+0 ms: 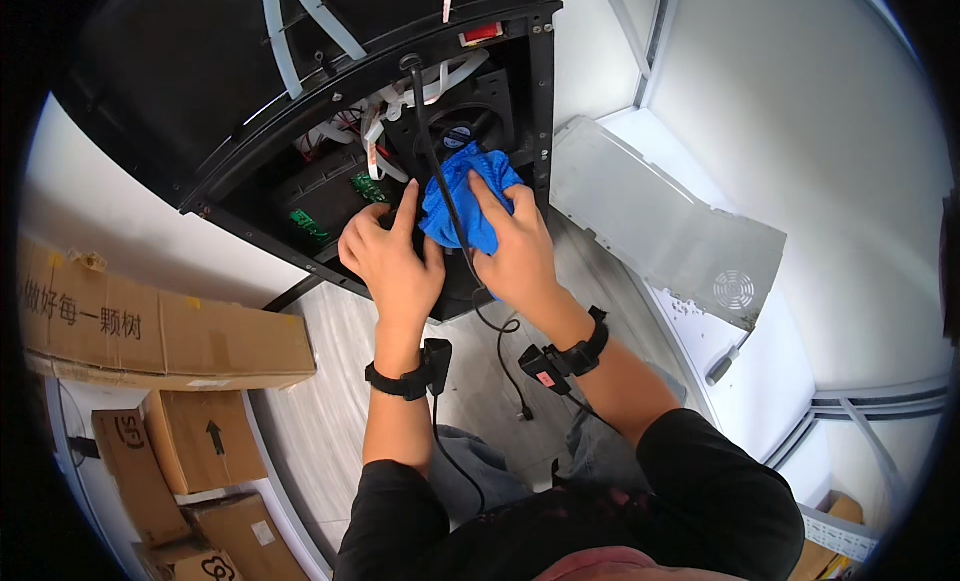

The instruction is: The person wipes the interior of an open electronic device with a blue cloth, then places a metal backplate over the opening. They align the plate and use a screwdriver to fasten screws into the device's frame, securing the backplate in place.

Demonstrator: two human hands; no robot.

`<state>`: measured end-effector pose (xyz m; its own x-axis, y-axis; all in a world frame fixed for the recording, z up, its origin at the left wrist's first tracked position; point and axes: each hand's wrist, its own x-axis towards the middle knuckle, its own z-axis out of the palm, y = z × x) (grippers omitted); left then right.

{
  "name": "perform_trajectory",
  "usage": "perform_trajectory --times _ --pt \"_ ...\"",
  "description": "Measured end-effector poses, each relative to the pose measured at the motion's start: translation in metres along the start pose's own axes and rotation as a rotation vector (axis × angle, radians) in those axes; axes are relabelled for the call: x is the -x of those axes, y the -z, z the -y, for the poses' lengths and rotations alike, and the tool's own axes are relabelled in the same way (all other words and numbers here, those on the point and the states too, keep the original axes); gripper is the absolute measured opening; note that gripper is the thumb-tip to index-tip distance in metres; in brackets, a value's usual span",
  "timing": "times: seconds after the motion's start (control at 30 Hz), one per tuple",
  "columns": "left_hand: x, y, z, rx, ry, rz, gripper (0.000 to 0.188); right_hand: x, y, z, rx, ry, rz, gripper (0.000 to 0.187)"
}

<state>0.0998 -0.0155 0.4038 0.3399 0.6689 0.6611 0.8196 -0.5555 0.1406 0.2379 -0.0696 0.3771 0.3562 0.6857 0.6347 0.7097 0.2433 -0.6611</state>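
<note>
wrist straps: a black strap [400, 381] on each wrist, with trailing cords best kept out of the opening.
left hand [395, 256]: fingers parted, apparently holding nothing, thumb near the cloth's lower edge; whether they touch, i cannot tell. it could steady the work.
right hand [515, 246]: gripping the blue cloth, fingers spread over it.
blue cloth [460, 193]: bunched in the cabinet opening, just below the fan. small, light strokes with loose folds tucked in would seem wise.
black cable [418, 96]: crosses in front of the cloth; better eased aside than dragged.
fan [458, 138]: partly behind the cloth; blades probably call for gentle pressure.
green circuit parts [369, 188] and wires [385, 146]: left of the cloth; worth avoiding, since fabric could snag.
metal panel [670, 211]: off to the right, with a screwdriver [725, 364] near its vented end.
</note>
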Motion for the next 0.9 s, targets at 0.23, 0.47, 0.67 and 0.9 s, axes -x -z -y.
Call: perform_trajectory --times 0.23,0.47,0.67,0.9 --pt "0.001 0.003 0.003 -0.001 0.006 0.008 0.057 -0.002 0.007 -0.019 0.078 -0.098 -0.12 0.076" --pt "0.0 0.001 0.002 0.007 -0.008 0.005 0.057 0.004 0.004 -0.011 -0.052 -0.068 0.027 0.079" --pt "0.0 -0.004 0.002 0.006 -0.006 -0.006 0.056 0.004 0.012 -0.022 0.07 -0.125 -0.123 0.085" --pt "0.0 -0.003 0.004 0.026 0.019 -0.007 0.051 -0.004 0.017 -0.022 0.216 -0.206 0.002 0.092"
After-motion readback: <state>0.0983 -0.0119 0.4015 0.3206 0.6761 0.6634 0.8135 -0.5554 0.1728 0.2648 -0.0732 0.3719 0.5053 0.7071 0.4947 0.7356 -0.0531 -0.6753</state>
